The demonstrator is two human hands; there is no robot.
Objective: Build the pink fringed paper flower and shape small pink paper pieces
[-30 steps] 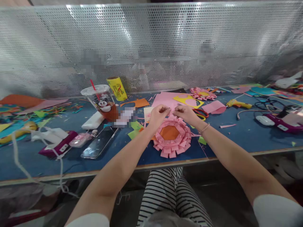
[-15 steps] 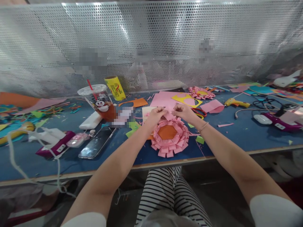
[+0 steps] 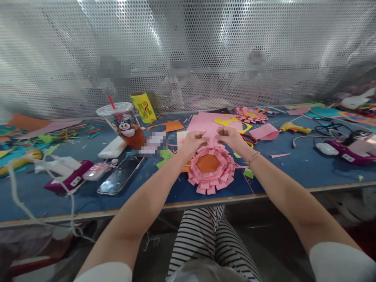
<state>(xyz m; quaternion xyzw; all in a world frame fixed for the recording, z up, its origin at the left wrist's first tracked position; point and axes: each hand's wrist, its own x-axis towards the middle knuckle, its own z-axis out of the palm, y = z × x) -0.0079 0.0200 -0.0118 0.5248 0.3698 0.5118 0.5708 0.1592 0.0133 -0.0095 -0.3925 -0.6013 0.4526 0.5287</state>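
both arms stretched forward, left hand (image 3: 194,140) and right hand (image 3: 229,137) nearly meeting, fingers curled into pinches, thin bracelet on the right wrist, knuckles up

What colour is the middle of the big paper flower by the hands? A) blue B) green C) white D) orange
D: the paper flower has an orange centre ringed by pink folded petals, just below the left hand and right hand.

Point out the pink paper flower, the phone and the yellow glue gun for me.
pink paper flower (image 3: 210,163), head view, orange centre.
phone (image 3: 120,176), head view, screen middle.
yellow glue gun (image 3: 293,127), head view, body.
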